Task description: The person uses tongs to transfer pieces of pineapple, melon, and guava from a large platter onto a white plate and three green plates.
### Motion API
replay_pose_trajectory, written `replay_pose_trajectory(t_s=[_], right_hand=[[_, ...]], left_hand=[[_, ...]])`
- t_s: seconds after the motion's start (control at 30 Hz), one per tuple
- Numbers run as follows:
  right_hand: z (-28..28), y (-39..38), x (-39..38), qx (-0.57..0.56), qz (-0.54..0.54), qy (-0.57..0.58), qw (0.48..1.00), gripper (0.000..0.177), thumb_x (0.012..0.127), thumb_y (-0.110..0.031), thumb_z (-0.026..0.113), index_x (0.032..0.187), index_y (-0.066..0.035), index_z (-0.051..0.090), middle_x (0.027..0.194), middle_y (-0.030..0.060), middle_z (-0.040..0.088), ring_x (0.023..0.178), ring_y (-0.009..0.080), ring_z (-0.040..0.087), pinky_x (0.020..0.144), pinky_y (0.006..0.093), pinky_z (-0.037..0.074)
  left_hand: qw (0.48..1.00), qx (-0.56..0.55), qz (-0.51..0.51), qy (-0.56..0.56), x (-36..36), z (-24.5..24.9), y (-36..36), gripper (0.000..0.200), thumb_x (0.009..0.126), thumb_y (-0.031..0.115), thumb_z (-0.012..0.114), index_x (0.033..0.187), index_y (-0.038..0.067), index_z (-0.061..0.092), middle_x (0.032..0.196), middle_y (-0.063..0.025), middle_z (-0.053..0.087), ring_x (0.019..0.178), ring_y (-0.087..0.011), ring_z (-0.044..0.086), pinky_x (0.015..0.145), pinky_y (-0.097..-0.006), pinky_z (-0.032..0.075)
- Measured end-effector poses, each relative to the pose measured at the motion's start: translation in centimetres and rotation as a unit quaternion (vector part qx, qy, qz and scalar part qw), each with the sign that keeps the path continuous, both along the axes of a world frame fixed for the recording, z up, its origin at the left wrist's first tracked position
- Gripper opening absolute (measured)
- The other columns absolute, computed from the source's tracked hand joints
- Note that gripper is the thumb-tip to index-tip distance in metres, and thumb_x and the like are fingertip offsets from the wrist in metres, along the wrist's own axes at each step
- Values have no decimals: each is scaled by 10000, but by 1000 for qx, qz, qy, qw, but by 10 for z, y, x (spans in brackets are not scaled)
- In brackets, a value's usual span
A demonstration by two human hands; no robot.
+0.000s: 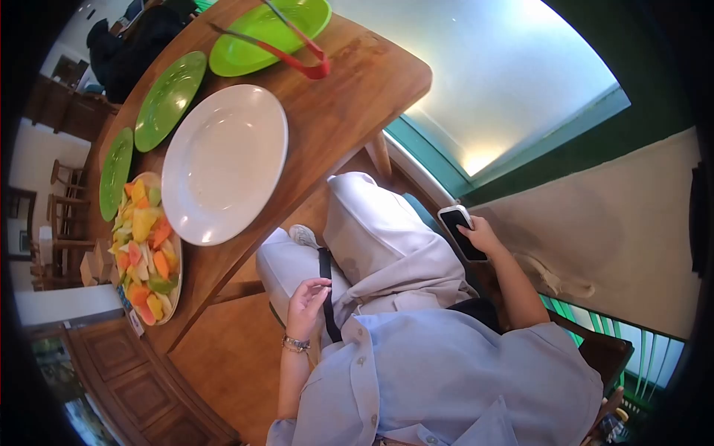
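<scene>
My right hand [483,236] is wrapped round a smartphone [462,232] with a dark screen and a pale case, held beside my right thigh. Over my lap, my left hand [303,303] has its fingers curled, the thumb close to the fingertips. The fingertips lie at a black strap [329,316] that runs down over my light trousers. Whether they grip the strap or something small cannot be made out. A bracelet-like band [295,343] circles my left wrist.
The wooden table [349,89] holds a large white plate [223,163], green plates [171,100], a platter of cut fruit [145,253] and red-handled tongs [316,68] on a green plate. A frosted window [506,74] and a wall stand to my right. A person in dark clothes [141,48] is beyond the table.
</scene>
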State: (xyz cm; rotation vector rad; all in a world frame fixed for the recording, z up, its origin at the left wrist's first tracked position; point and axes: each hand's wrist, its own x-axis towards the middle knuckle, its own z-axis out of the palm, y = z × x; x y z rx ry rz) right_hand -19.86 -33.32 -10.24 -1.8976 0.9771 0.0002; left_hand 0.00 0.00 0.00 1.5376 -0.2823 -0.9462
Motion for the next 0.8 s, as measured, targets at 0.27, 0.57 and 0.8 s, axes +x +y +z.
replay_pose_trajectory(t_s=[0.27,0.57,0.8], right_hand=[[36,-15,40,-112,-32,-67,991,233,632,-26,613,849,18,544,748,152,585,693,227,572,626,310,430],[20,-49,98,-272,-89,-38,957,219,657,7,541,867,12,479,766,215,535,778,376,505,634,375,404],[-24,-77,132,-272,49,71,958,177,635,8,519,810,-15,529,797,205,541,773,355,520,657,393,416]], left_hand=[[997,-49,48,-26,3,-11,30,170,772,44,496,938,7,489,934,-51,534,817,-94,501,740,-211,403],[991,-19,120,-52,-1,-22,59,172,765,24,488,935,4,486,937,-77,534,834,-131,518,765,-246,401],[946,127,257,-151,-13,-48,117,144,781,49,490,919,9,498,874,-46,544,797,-105,519,717,-219,414]])
